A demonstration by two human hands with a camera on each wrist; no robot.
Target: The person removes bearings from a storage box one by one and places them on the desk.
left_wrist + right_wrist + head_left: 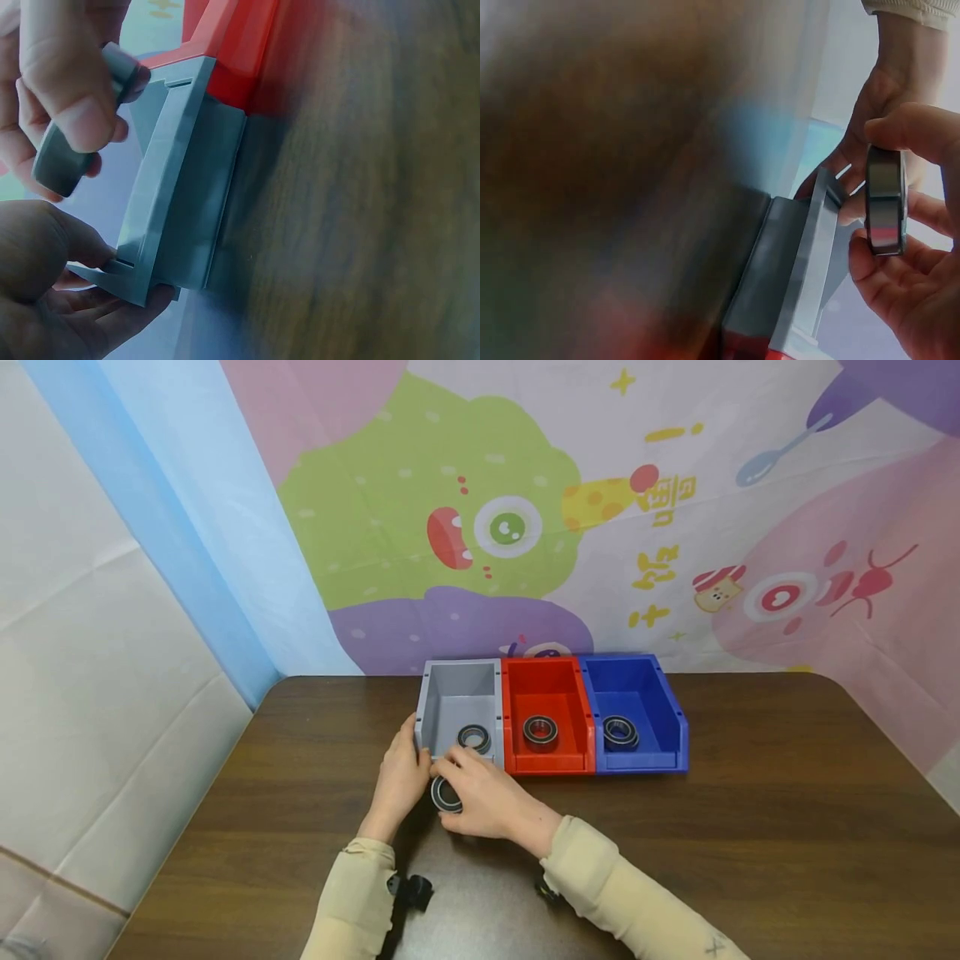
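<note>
My right hand [483, 793] grips a ball bearing [446, 794] by its rim, in front of the grey bin [459, 681]. In the right wrist view the bearing [885, 201] shows edge-on between thumb and fingers. My left hand [400, 777] holds the grey bin's front left corner; in the left wrist view its thumb lies on the bin's edge and the fingers curl underneath. Another bearing [474, 738] lies inside the grey bin. One bearing [540, 732] sits in the red bin [549, 763], and one more [620, 733] in the blue bin [641, 762].
The three bins stand side by side, touching, at the back of the brown wooden table [750, 827]. Behind them hangs a printed cartoon curtain [435, 485]. A small black device [411, 891] is by the left wrist.
</note>
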